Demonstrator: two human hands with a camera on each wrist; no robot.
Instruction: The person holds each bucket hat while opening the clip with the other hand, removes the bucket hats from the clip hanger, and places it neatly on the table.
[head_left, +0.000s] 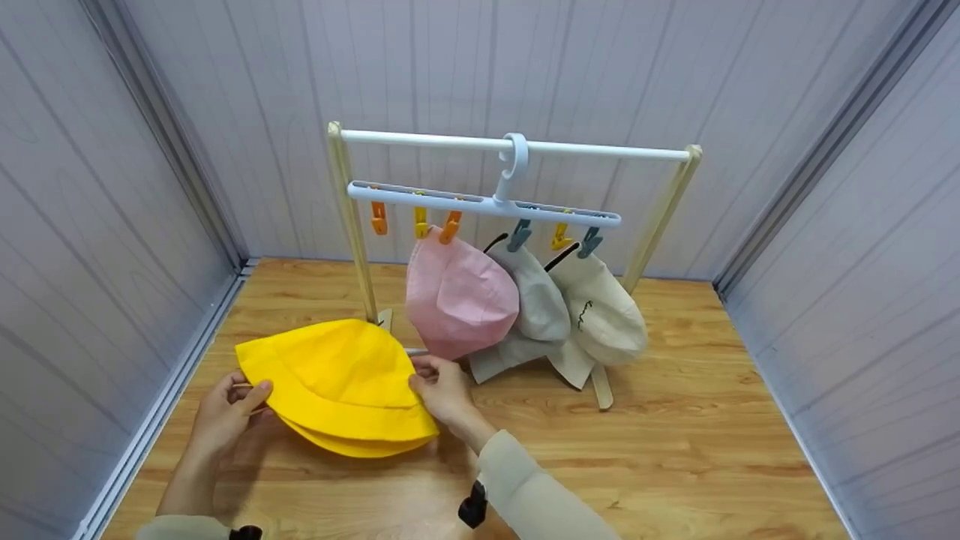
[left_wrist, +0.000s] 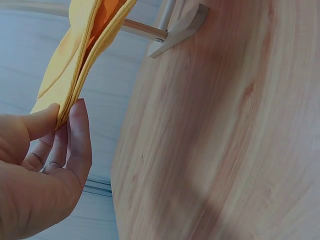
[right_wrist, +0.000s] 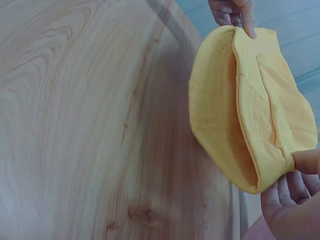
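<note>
A yellow bucket hat (head_left: 337, 375), folded flat with its brim toward the person, is held up between both hands at the left of the head view. My left hand (head_left: 229, 409) pinches the left end of the brim; in the left wrist view the thumb and fingers (left_wrist: 80, 135) grip its stacked edges. On the other side my right hand (head_left: 446, 394) pinches the hat near the brim, thumb (right_wrist: 306, 161) on top and fingers beneath. The right wrist view shows the opening between the two brim layers.
A wooden rack (head_left: 667, 217) with a white rod (head_left: 600, 150) carries a light blue hanger (head_left: 480, 202). From its clips hang a pink hat (head_left: 465, 292), a grey hat (head_left: 536, 292) and a cream hat (head_left: 611, 315). An orange clip (head_left: 379, 217) at the left holds nothing.
</note>
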